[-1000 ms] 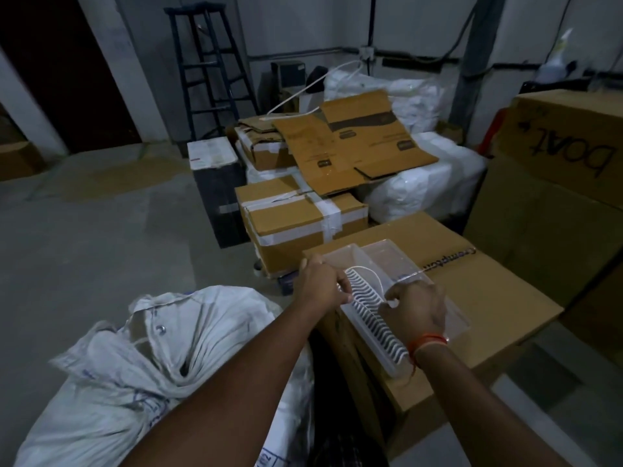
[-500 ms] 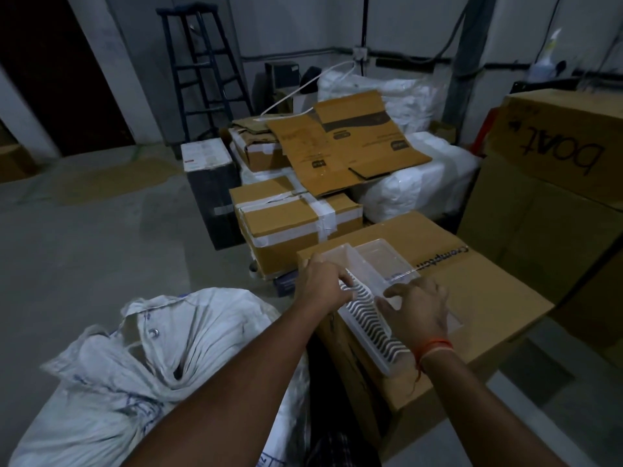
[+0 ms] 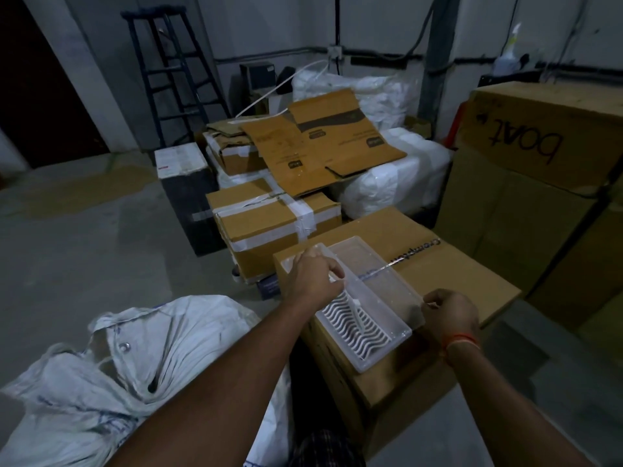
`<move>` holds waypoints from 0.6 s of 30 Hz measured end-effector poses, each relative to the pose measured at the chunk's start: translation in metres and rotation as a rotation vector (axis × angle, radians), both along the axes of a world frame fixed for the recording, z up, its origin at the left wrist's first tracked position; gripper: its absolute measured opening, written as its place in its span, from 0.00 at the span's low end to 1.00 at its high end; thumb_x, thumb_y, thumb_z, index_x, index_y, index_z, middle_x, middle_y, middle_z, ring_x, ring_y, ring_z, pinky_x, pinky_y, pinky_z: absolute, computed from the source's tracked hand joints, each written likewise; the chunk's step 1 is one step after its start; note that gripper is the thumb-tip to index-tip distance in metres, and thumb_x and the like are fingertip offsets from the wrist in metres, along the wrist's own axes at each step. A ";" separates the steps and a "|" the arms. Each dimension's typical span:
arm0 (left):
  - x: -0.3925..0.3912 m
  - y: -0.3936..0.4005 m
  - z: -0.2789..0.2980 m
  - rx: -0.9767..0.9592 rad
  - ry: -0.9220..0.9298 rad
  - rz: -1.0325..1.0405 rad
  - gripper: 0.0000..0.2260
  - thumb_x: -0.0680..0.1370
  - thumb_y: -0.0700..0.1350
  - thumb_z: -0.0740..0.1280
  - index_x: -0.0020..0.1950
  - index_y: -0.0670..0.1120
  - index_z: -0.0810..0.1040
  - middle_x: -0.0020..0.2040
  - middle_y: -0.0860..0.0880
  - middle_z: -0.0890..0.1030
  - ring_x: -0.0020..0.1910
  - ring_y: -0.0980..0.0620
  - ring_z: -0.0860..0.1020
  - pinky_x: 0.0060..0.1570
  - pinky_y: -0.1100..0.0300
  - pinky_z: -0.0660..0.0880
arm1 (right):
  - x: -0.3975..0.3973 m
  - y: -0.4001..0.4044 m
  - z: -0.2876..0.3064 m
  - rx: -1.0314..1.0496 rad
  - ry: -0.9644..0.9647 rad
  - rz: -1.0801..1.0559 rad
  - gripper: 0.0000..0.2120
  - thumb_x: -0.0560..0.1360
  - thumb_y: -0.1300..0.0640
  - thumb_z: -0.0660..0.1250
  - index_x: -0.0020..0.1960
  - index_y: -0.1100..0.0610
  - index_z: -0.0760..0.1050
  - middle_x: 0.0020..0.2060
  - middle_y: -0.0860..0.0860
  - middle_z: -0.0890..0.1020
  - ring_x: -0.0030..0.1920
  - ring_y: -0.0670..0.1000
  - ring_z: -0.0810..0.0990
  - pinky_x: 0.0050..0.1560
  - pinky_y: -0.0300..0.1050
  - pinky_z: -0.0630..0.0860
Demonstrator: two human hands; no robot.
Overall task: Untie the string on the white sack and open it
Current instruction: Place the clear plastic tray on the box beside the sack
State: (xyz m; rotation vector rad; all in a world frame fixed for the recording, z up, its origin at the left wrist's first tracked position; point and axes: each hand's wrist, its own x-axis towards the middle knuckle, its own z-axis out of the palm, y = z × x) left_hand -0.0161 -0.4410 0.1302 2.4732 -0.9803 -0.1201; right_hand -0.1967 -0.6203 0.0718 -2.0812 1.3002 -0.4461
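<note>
The white sack (image 3: 111, 372) lies crumpled on the floor at the lower left, its top loose with a dark gap in the folds. Both hands are away from it, over a clear plastic box (image 3: 377, 284) that rests on a cardboard carton (image 3: 472, 284). My left hand (image 3: 312, 281) is pinched at the box's middle ridge on the top of a thin white string (image 3: 356, 313), which lies across the white ridged contents. My right hand (image 3: 450, 313), with an orange thread at the wrist, has its fingertips closed on the box's right rim.
Taped cartons (image 3: 269, 227), a flattened carton (image 3: 320, 143) and white wrapped bundles (image 3: 387, 183) are stacked ahead. Tall cartons (image 3: 539, 170) stand at the right. A dark stepladder (image 3: 172, 72) leans at the back wall, beside a black box (image 3: 188, 203). Bare concrete floor spreads left.
The string looped between both hands a second ago; now it lies in the box. My right hand has moved from the ridged contents to the box's right rim.
</note>
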 end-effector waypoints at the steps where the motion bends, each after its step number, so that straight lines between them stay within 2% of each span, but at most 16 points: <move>1: 0.000 -0.002 -0.002 0.001 -0.009 -0.007 0.07 0.74 0.56 0.76 0.51 0.57 0.86 0.72 0.44 0.74 0.73 0.44 0.71 0.69 0.50 0.73 | -0.001 -0.002 -0.001 0.016 -0.001 -0.004 0.08 0.74 0.57 0.72 0.53 0.53 0.81 0.49 0.52 0.83 0.47 0.52 0.79 0.36 0.43 0.76; 3: 0.000 -0.006 -0.004 -0.005 -0.012 -0.015 0.08 0.74 0.56 0.76 0.51 0.57 0.86 0.70 0.45 0.75 0.72 0.45 0.72 0.66 0.51 0.74 | -0.001 -0.004 -0.001 0.026 0.016 -0.017 0.08 0.75 0.58 0.71 0.54 0.54 0.81 0.49 0.53 0.83 0.46 0.52 0.78 0.30 0.38 0.70; 4: 0.000 -0.008 -0.006 -0.011 -0.012 -0.016 0.08 0.74 0.56 0.76 0.51 0.57 0.86 0.68 0.46 0.76 0.70 0.45 0.73 0.64 0.51 0.75 | 0.000 -0.006 -0.001 0.014 0.023 -0.023 0.08 0.74 0.59 0.71 0.54 0.53 0.80 0.49 0.53 0.82 0.46 0.52 0.78 0.32 0.40 0.72; 6: 0.001 -0.012 -0.008 -0.026 -0.018 -0.021 0.08 0.74 0.56 0.76 0.51 0.57 0.86 0.64 0.48 0.77 0.67 0.46 0.75 0.61 0.51 0.77 | 0.001 -0.009 -0.001 -0.016 0.022 -0.010 0.09 0.73 0.58 0.72 0.53 0.52 0.78 0.47 0.52 0.82 0.47 0.53 0.79 0.45 0.48 0.80; 8: 0.003 -0.015 -0.010 -0.045 -0.033 -0.028 0.08 0.74 0.56 0.76 0.52 0.57 0.85 0.61 0.49 0.77 0.64 0.47 0.77 0.61 0.51 0.79 | 0.002 -0.012 -0.002 -0.036 0.030 0.004 0.08 0.73 0.57 0.71 0.50 0.50 0.75 0.44 0.52 0.81 0.46 0.54 0.79 0.50 0.52 0.81; 12: 0.004 -0.013 -0.014 -0.089 -0.044 -0.014 0.11 0.75 0.54 0.75 0.56 0.57 0.84 0.61 0.49 0.77 0.63 0.47 0.77 0.61 0.52 0.78 | 0.004 -0.016 0.000 -0.110 0.015 0.026 0.09 0.73 0.59 0.68 0.47 0.48 0.71 0.40 0.50 0.78 0.43 0.54 0.79 0.46 0.52 0.81; 14: 0.006 -0.012 -0.014 -0.120 -0.047 0.002 0.13 0.76 0.52 0.74 0.60 0.56 0.84 0.62 0.48 0.78 0.62 0.47 0.78 0.59 0.52 0.79 | 0.004 -0.016 0.001 -0.183 -0.086 0.008 0.11 0.74 0.62 0.67 0.43 0.48 0.70 0.39 0.49 0.77 0.41 0.52 0.78 0.45 0.53 0.81; 16: 0.007 -0.012 -0.012 -0.161 -0.038 0.023 0.15 0.76 0.51 0.73 0.64 0.54 0.82 0.60 0.48 0.80 0.57 0.49 0.81 0.54 0.54 0.80 | 0.004 -0.014 0.004 -0.312 -0.210 0.022 0.13 0.74 0.66 0.66 0.41 0.49 0.70 0.37 0.48 0.76 0.39 0.51 0.76 0.42 0.53 0.81; 18: 0.009 -0.014 -0.009 -0.231 0.037 0.052 0.18 0.78 0.49 0.72 0.68 0.52 0.79 0.56 0.49 0.82 0.53 0.50 0.82 0.52 0.54 0.80 | 0.004 -0.011 0.011 -0.458 -0.338 0.076 0.13 0.73 0.69 0.67 0.40 0.52 0.71 0.37 0.49 0.75 0.38 0.51 0.74 0.38 0.52 0.79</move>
